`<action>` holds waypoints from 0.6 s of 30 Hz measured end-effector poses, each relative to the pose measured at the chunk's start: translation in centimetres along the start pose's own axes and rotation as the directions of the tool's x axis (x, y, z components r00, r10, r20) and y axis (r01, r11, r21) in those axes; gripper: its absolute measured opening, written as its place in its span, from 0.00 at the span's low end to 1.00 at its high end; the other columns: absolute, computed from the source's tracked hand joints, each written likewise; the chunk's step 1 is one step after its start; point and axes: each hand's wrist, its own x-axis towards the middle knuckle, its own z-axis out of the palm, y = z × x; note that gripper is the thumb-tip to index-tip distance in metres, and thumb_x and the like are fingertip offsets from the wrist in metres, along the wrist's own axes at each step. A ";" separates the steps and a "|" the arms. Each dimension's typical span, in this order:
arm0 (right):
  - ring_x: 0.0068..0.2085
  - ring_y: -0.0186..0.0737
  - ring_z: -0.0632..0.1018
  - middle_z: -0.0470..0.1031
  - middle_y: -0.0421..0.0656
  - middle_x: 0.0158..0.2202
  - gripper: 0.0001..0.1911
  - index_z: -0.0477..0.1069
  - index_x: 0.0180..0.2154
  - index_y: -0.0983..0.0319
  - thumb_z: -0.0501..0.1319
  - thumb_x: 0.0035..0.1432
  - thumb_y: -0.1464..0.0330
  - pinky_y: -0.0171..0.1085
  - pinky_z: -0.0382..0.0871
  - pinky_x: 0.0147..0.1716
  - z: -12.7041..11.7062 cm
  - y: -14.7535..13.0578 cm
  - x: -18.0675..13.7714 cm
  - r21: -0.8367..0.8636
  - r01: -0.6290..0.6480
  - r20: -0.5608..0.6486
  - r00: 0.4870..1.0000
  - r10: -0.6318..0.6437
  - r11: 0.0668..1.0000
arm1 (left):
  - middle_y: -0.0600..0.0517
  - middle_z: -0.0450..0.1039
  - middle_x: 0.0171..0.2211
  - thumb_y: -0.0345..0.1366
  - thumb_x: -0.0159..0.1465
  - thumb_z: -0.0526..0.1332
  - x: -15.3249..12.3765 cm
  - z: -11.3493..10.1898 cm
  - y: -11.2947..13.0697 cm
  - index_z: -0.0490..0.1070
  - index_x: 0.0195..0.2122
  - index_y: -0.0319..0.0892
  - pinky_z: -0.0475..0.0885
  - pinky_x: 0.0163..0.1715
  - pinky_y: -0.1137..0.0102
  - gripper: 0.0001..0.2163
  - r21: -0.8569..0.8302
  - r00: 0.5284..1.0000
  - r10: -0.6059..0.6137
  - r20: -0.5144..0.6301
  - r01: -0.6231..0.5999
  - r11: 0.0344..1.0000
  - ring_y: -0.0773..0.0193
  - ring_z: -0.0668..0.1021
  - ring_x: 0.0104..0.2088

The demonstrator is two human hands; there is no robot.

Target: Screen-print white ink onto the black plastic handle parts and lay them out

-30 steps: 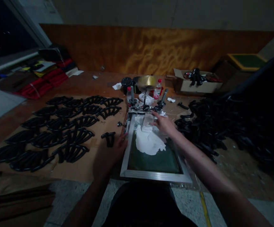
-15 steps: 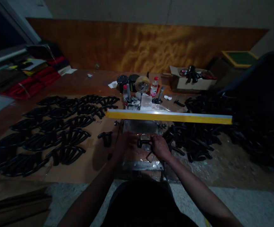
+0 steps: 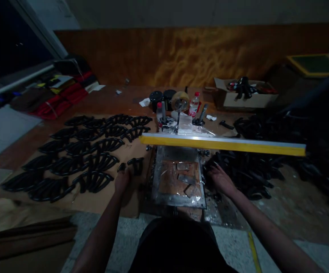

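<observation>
My left hand (image 3: pixel 122 180) is closed on a black curved plastic part (image 3: pixel 121 167), low over the cardboard on the left. Just right of it, a black T-shaped part (image 3: pixel 136 165) lies on the cardboard. My right hand (image 3: pixel 222 179) reaches to the near-left edge of a heap of black parts (image 3: pixel 249 170); its fingertips merge with the dark pieces, so their grip is unclear. Between the hands is a flat metal plate (image 3: pixel 160 151) under clear film, bearing small metal blocks (image 3: pixel 186 179). A bar with a yellow edge (image 3: pixel 223 144) crosses above the plate.
Rows of black parts (image 3: pixel 99 161) cover the cardboard (image 3: pixel 102 203) at left. Behind the bar stand a tape roll (image 3: pixel 180 101), dark jars (image 3: pixel 156 98) and a red-capped bottle (image 3: pixel 194 105). An open carton (image 3: pixel 245 99) stands back right, red cloth (image 3: pixel 59 104) back left.
My left hand has moved left from the plate to the cardboard with a black part. My right hand has gone right to the heap. The black part has left the block, and the view has shifted.
</observation>
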 end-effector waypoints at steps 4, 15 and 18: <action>0.55 0.49 0.72 0.75 0.54 0.51 0.25 0.74 0.51 0.65 0.50 0.55 0.80 0.53 0.53 0.63 1.1 0.3 -1.6 -0.065 -0.080 -0.026 0.997 0.078 0.995 | 0.27 0.76 0.48 0.43 0.69 0.46 1.5 1.5 -0.6 0.71 0.51 0.30 0.73 0.45 0.53 0.23 0.113 0.997 -0.075 -0.020 0.077 0.991 0.39 0.78 0.50; 0.50 0.45 0.73 0.73 0.52 0.50 0.26 0.68 0.59 0.64 0.50 0.60 0.78 0.42 0.67 0.51 0.4 -2.8 -0.8 0.229 -0.099 -0.181 0.973 0.142 0.969 | 0.36 0.78 0.46 0.48 0.67 0.48 0.4 -1.6 2.8 0.75 0.45 0.41 0.72 0.47 0.56 0.21 0.172 0.989 0.147 0.005 -0.146 0.974 0.44 0.78 0.50; 0.51 0.44 0.72 0.73 0.49 0.52 0.32 0.65 0.63 0.55 0.52 0.59 0.79 0.42 0.66 0.51 -0.4 -6.8 1.3 0.169 0.142 -0.217 0.971 -0.103 0.975 | 0.46 0.79 0.35 0.48 0.66 0.50 -2.5 -2.9 8.2 0.74 0.41 0.43 0.73 0.37 0.66 0.17 -0.184 0.926 0.356 -0.122 -0.374 0.909 0.56 0.80 0.38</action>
